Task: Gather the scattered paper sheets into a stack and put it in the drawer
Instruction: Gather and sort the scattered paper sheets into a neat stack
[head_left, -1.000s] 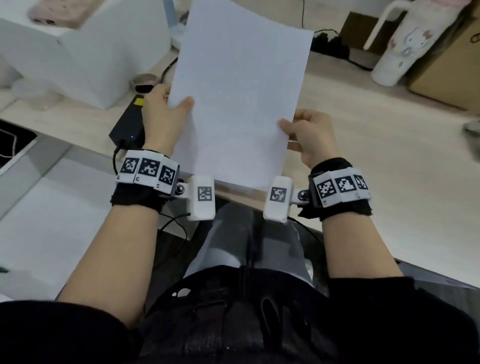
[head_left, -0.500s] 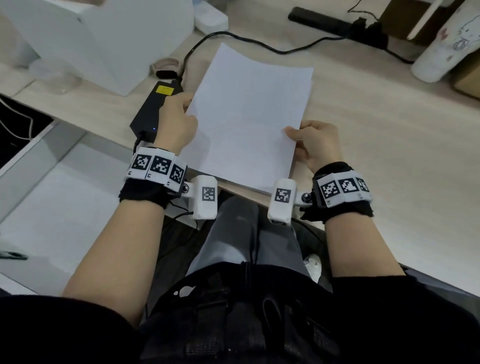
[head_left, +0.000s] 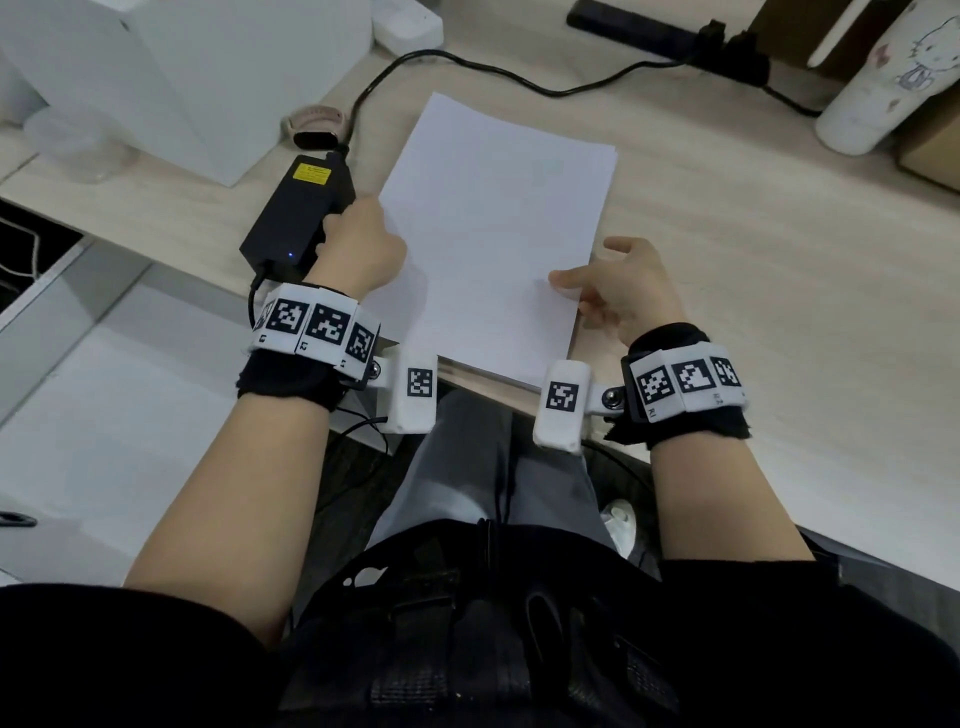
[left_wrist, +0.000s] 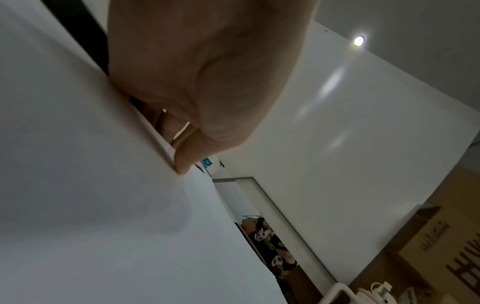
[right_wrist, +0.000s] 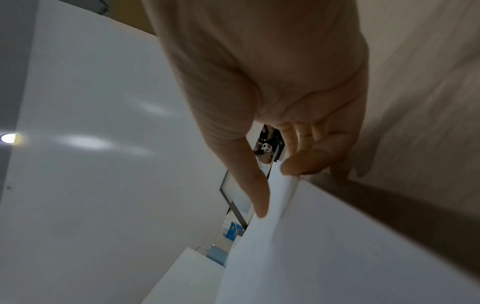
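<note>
Though overhead-hidden, fingers (left_wrist: 182, 156) under stack (left_wrist: 78, 185).

Paper stack (head_left: 493, 228) on wooden desk (head_left: 753, 270)

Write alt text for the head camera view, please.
Two hands hold a stack of white paper flat on a wooden desk, the left hand at its left edge and the right hand at its right. A black power adapter lies alongside.

A black rectangular power brick (head_left: 298, 210) with a yellow label lies on the pale wooden worktop (head_left: 753, 270), beside a pink smartwatch (head_left: 313, 124).
</note>
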